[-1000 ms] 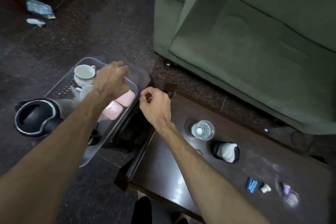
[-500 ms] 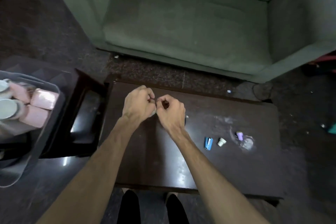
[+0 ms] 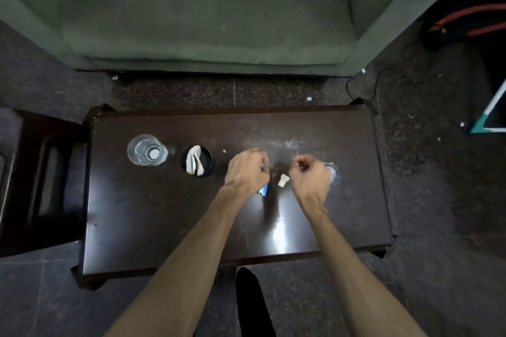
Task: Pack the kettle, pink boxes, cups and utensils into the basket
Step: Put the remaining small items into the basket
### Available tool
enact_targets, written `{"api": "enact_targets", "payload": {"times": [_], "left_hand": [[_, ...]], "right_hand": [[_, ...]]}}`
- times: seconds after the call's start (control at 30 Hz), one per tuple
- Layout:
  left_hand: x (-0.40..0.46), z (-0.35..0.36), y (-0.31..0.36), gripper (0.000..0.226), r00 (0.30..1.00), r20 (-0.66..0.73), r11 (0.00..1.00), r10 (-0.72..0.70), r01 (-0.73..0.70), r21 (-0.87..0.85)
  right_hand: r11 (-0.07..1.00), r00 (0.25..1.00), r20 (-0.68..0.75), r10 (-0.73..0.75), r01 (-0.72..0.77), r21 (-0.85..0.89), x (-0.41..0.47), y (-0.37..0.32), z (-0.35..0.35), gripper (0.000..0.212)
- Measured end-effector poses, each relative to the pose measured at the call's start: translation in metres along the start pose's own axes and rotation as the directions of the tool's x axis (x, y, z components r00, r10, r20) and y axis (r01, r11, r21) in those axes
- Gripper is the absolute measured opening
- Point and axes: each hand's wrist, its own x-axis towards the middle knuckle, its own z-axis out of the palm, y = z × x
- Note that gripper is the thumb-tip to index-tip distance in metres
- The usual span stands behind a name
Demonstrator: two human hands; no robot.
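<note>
Head view: looks straight down on a dark wooden surface [image 3: 164, 213] with a green sofa [image 3: 208, 22] at 12 o'clock.
Left hand [image 3: 247, 172]: curled over the middle of the surface, fingers bent under; whether its grip holds anything I cannot tell.
Right hand [image 3: 310, 176]: at 3 o'clock of the left hand, loosely clenched, nothing visible in the grip.
Between the hands: a small blue thing [image 3: 263, 189], partly under the left hand, and a small white piece [image 3: 283, 180] just beside it.
Toward 9 o'clock: a clear plastic bottle [image 3: 147, 150] seen from above, then a black cup [image 3: 196, 161] with something white inside.
Task things: basket, kettle and pink boxes are all out of frame; no utensil can be made out.
Progress: cannot be read off directly; the black cup is not yet packed, so some work likely remains.
</note>
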Motion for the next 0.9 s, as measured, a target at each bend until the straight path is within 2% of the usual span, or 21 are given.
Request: {"api": "enact_targets", "payload": {"times": [0.13,0.2,0.37,0.5,0.6,0.7,0.9], "left_hand": [[0.005,0.048,0.008,0.030,0.996,0.075,0.997,-0.038,0.033,0.071],[0.008,0.067,0.006,0.039,0.993,0.099,0.993,-0.063,0.052,0.110],[0.019,0.105,0.005,0.051,0.991,0.114,0.986,-0.064,0.046,0.158],[0.037,0.125,0.012,0.057,0.993,0.115,0.980,-0.002,-0.021,0.196],[0.048,0.135,0.024,0.055,0.988,0.151,0.968,0.033,-0.069,0.243],[0.052,0.138,0.032,0.044,0.989,0.142,0.965,0.049,-0.083,0.249],[0.038,0.124,0.027,0.034,1.000,0.000,0.999,-0.020,0.020,0.033]], "right_hand": [[0.991,0.998,-0.026,0.063,-0.066,-0.115,0.031,0.048,-0.015,0.018],[0.978,1.000,0.022,0.015,-0.010,-0.208,0.046,0.062,-0.013,0.020],[0.907,0.965,0.230,-0.128,0.208,-0.367,0.078,0.082,-0.001,0.048],[0.866,0.947,0.286,-0.145,0.261,-0.426,0.091,0.094,0.013,0.037],[0.886,0.960,0.230,-0.159,0.241,-0.395,0.089,0.102,0.017,0.029],[0.941,0.982,0.148,-0.114,0.154,-0.300,0.080,0.105,0.017,0.023],[0.986,0.985,0.151,-0.082,0.102,-0.129,0.060,0.094,0.017,0.024]]}}
